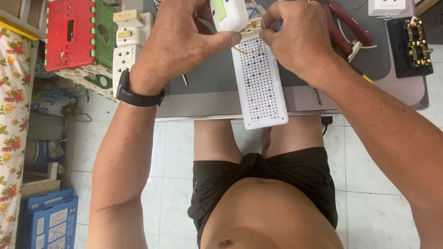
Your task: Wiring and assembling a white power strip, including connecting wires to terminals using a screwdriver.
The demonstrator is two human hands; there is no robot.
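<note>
Left hand pinches a perforated white panel at its top; right hand fingers, clenched together, hide a blue-tipped tool.

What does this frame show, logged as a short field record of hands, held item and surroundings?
left hand: grips a white device with a green panel, thumb on the cream part beneath it
right hand: pinches something blue at the top of the white perforated panel
wrist: black watch on left arm
table: grey, panel overhanging its front edge
nearby: white sockets, red-handled pliers, black terminal block
</note>
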